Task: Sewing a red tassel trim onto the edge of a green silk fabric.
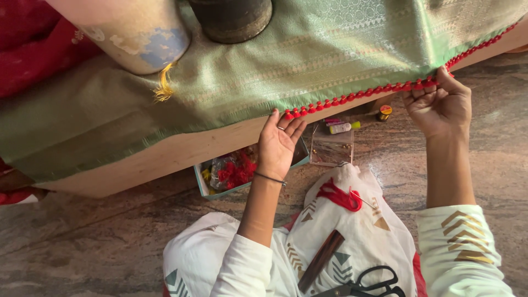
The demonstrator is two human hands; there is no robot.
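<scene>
A green woven cloth lies draped over a low wooden board, its lower edge trimmed with a row of small red tassels. My left hand pinches that red edge at its left end. My right hand holds the same edge further right, fingers curled around the trim. A bundle of red thread with a needle rests on my white patterned lap.
Black scissors and a dark brown stick lie on my lap. A teal box of red bits, a clear plastic box and a small thread spool sit on the stone floor. Two heavy vessels weigh the cloth down.
</scene>
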